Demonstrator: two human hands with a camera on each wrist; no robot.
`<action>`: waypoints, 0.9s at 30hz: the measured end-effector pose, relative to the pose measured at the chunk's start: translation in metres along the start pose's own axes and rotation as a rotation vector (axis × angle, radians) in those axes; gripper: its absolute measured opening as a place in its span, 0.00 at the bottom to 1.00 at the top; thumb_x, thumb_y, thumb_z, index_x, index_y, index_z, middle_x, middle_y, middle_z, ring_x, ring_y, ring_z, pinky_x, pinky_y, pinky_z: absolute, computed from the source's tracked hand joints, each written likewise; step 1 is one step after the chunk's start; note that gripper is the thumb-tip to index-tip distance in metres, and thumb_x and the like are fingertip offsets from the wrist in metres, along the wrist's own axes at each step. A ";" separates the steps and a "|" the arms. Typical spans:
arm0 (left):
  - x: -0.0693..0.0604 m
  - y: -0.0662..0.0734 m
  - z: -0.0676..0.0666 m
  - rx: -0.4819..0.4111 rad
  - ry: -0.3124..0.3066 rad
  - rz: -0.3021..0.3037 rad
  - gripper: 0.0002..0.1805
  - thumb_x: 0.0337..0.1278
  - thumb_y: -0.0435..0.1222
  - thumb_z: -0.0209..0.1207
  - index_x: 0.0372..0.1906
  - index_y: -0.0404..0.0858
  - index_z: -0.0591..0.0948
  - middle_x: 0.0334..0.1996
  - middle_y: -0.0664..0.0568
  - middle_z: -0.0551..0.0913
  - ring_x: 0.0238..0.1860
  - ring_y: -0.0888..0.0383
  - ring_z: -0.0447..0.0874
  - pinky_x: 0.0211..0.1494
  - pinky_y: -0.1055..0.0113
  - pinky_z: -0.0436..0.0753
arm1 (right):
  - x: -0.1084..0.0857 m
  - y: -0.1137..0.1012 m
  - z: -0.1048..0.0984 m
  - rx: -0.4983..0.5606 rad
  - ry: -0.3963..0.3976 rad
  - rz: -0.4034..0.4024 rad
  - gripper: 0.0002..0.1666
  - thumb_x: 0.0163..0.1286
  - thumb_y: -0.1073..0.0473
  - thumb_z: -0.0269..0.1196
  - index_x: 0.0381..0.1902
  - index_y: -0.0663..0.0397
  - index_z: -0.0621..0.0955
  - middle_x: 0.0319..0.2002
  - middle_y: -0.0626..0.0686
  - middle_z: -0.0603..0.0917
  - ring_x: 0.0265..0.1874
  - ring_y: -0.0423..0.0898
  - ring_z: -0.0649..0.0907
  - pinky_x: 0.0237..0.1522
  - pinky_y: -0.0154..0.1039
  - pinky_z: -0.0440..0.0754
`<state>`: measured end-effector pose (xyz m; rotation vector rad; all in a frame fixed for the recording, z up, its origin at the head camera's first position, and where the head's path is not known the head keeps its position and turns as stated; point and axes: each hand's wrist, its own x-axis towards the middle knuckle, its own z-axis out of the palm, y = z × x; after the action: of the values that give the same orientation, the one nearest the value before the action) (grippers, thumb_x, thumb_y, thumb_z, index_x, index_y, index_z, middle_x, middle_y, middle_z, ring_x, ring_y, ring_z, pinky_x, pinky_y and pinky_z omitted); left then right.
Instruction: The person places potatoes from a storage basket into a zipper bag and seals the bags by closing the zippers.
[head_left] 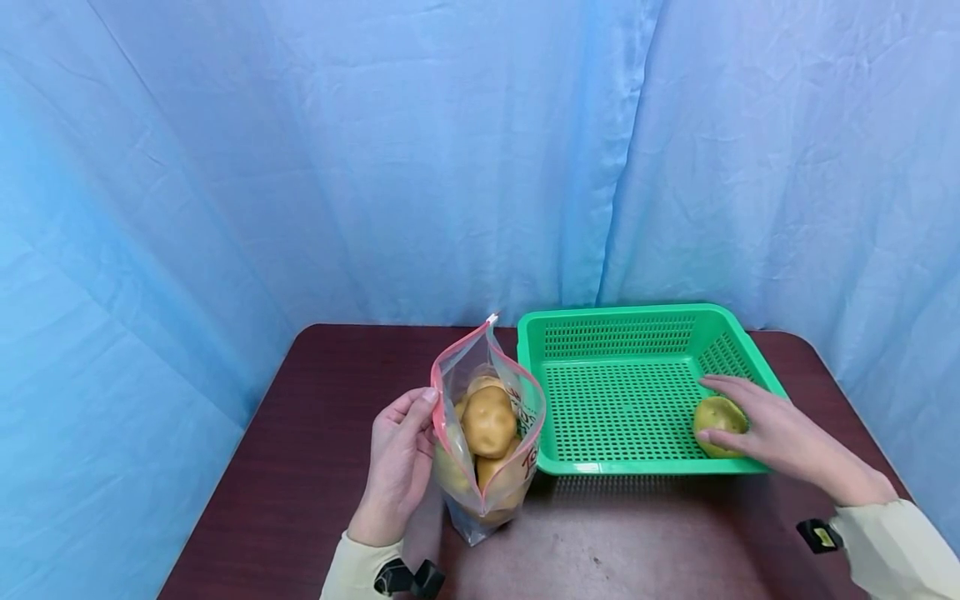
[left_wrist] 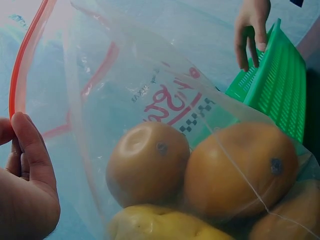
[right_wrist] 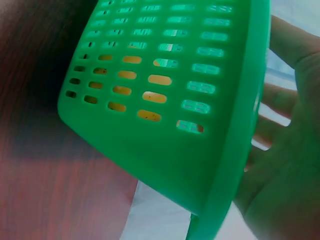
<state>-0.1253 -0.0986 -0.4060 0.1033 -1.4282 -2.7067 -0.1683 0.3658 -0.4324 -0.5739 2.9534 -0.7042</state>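
My left hand (head_left: 400, 454) pinches the red-edged rim of a clear zip bag (head_left: 529, 479) between thumb and fingers; the bag stands with its mouth open. Inside lie several round tan-brown fruits (head_left: 489, 422), two with small dark stickers, and a yellow fruit (left_wrist: 160, 224) beneath them. On the right, my right hand (head_left: 772, 427) reaches over the near right corner of a green basket (head_left: 615, 407). Its thumb and fingers spread about a yellow-green fruit (head_left: 716, 417) on the basket floor. Contact with that fruit cannot be made out; the basket wall hides the fingertips in the right wrist view.
The dark wooden table (head_left: 600, 533) carries the basket close to the bag's right side. A light blue curtain (head_left: 450, 167) hangs behind the table and along both sides. Red and black print (left_wrist: 172, 102) marks the bag's wall.
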 end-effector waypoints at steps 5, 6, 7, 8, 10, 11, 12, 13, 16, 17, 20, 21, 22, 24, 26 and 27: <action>0.000 0.000 -0.001 -0.001 0.003 0.002 0.09 0.73 0.28 0.57 0.36 0.38 0.85 0.27 0.53 0.84 0.28 0.64 0.82 0.33 0.74 0.83 | 0.007 0.006 0.005 -0.040 -0.049 0.004 0.48 0.67 0.41 0.72 0.73 0.64 0.69 0.70 0.71 0.67 0.65 0.70 0.70 0.49 0.62 0.79; 0.000 -0.001 -0.001 -0.001 0.005 0.002 0.10 0.72 0.28 0.56 0.36 0.38 0.85 0.27 0.53 0.84 0.28 0.64 0.82 0.33 0.74 0.83 | 0.008 0.007 0.006 -0.044 -0.055 0.006 0.48 0.67 0.41 0.72 0.73 0.65 0.70 0.70 0.72 0.67 0.64 0.69 0.71 0.47 0.59 0.79; 0.000 -0.001 -0.001 0.001 0.006 0.002 0.10 0.72 0.27 0.56 0.36 0.38 0.85 0.27 0.53 0.84 0.28 0.64 0.82 0.33 0.74 0.82 | 0.009 0.007 0.007 -0.046 -0.063 0.003 0.48 0.66 0.42 0.72 0.72 0.66 0.70 0.70 0.73 0.67 0.63 0.69 0.72 0.46 0.58 0.79; 0.000 -0.001 -0.001 0.002 0.007 0.002 0.10 0.73 0.27 0.56 0.36 0.38 0.85 0.27 0.53 0.84 0.28 0.64 0.82 0.33 0.74 0.82 | 0.010 0.007 0.009 -0.049 -0.070 0.001 0.47 0.66 0.43 0.72 0.72 0.67 0.70 0.69 0.74 0.67 0.62 0.70 0.72 0.45 0.57 0.79; 0.000 -0.001 -0.001 0.004 0.009 0.003 0.10 0.72 0.27 0.56 0.36 0.38 0.85 0.27 0.53 0.84 0.28 0.64 0.82 0.33 0.74 0.83 | 0.012 0.007 0.011 -0.053 -0.080 -0.003 0.47 0.65 0.44 0.73 0.71 0.67 0.71 0.69 0.75 0.67 0.62 0.70 0.73 0.44 0.56 0.79; 0.000 -0.001 -0.001 0.005 0.010 0.004 0.09 0.72 0.28 0.56 0.36 0.38 0.85 0.28 0.53 0.84 0.28 0.64 0.82 0.33 0.74 0.83 | 0.013 0.006 0.012 -0.052 -0.085 -0.007 0.47 0.65 0.45 0.73 0.71 0.68 0.71 0.69 0.75 0.67 0.61 0.71 0.73 0.44 0.56 0.79; 0.000 -0.001 -0.001 0.005 0.009 0.006 0.09 0.72 0.28 0.57 0.36 0.38 0.85 0.28 0.53 0.84 0.28 0.64 0.82 0.33 0.73 0.83 | 0.015 0.005 0.012 -0.050 -0.089 -0.007 0.47 0.65 0.45 0.74 0.71 0.67 0.71 0.69 0.75 0.67 0.61 0.71 0.73 0.44 0.56 0.78; 0.000 0.000 -0.001 0.004 0.009 0.007 0.09 0.72 0.28 0.57 0.36 0.38 0.85 0.28 0.53 0.84 0.28 0.63 0.82 0.34 0.73 0.83 | 0.016 0.004 0.013 -0.050 -0.091 -0.009 0.47 0.65 0.45 0.74 0.71 0.67 0.71 0.69 0.75 0.67 0.62 0.71 0.73 0.44 0.56 0.78; -0.001 0.000 -0.001 -0.001 0.008 0.014 0.09 0.72 0.28 0.57 0.37 0.37 0.85 0.28 0.53 0.84 0.28 0.63 0.83 0.34 0.73 0.84 | 0.019 0.000 0.016 -0.036 -0.084 -0.016 0.46 0.64 0.44 0.75 0.71 0.64 0.72 0.69 0.73 0.68 0.62 0.70 0.73 0.45 0.57 0.78; -0.001 0.000 -0.001 -0.003 0.008 0.015 0.09 0.72 0.28 0.57 0.37 0.37 0.86 0.28 0.53 0.84 0.28 0.63 0.83 0.34 0.73 0.84 | 0.020 -0.002 0.017 -0.028 -0.081 -0.025 0.46 0.64 0.44 0.75 0.71 0.64 0.72 0.69 0.72 0.68 0.62 0.69 0.74 0.46 0.58 0.79; -0.001 -0.001 -0.002 -0.004 0.008 0.016 0.09 0.72 0.28 0.57 0.37 0.37 0.86 0.28 0.53 0.84 0.28 0.63 0.83 0.34 0.73 0.84 | 0.024 -0.006 0.022 0.008 -0.077 -0.057 0.46 0.64 0.43 0.75 0.71 0.62 0.73 0.69 0.71 0.70 0.56 0.64 0.80 0.47 0.60 0.81; -0.001 -0.001 -0.002 -0.003 0.008 0.016 0.09 0.72 0.28 0.57 0.37 0.37 0.86 0.28 0.53 0.84 0.28 0.63 0.83 0.34 0.73 0.84 | 0.025 -0.007 0.023 0.022 -0.081 -0.064 0.46 0.64 0.43 0.75 0.71 0.62 0.72 0.69 0.70 0.70 0.55 0.62 0.81 0.47 0.59 0.81; -0.001 -0.001 -0.002 -0.001 0.008 0.016 0.09 0.72 0.28 0.57 0.37 0.37 0.86 0.28 0.53 0.84 0.28 0.63 0.83 0.34 0.73 0.84 | 0.026 -0.008 0.025 0.034 -0.083 -0.070 0.46 0.64 0.43 0.74 0.71 0.62 0.72 0.69 0.69 0.71 0.53 0.60 0.81 0.47 0.57 0.82; -0.001 -0.001 -0.002 0.002 0.008 0.015 0.09 0.72 0.28 0.57 0.37 0.37 0.86 0.28 0.53 0.84 0.28 0.63 0.83 0.34 0.73 0.84 | 0.028 -0.009 0.028 0.054 -0.085 -0.076 0.46 0.64 0.44 0.75 0.72 0.61 0.72 0.68 0.66 0.73 0.52 0.55 0.81 0.45 0.53 0.81; -0.001 -0.001 -0.002 0.004 0.009 0.013 0.09 0.72 0.28 0.57 0.37 0.38 0.86 0.28 0.53 0.84 0.28 0.63 0.82 0.34 0.73 0.83 | 0.029 -0.009 0.029 0.065 -0.084 -0.064 0.47 0.64 0.43 0.75 0.73 0.60 0.71 0.66 0.63 0.76 0.51 0.52 0.79 0.43 0.48 0.81; -0.001 -0.001 -0.002 0.004 0.009 0.013 0.08 0.72 0.28 0.57 0.37 0.38 0.86 0.28 0.53 0.84 0.28 0.63 0.82 0.34 0.73 0.83 | 0.030 -0.008 0.029 0.066 -0.084 -0.057 0.48 0.64 0.43 0.75 0.73 0.60 0.70 0.64 0.62 0.77 0.49 0.51 0.79 0.42 0.47 0.80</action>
<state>-0.1244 -0.1001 -0.4081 0.1061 -1.4275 -2.6899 -0.1891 0.3356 -0.4540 -0.6681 2.8352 -0.7605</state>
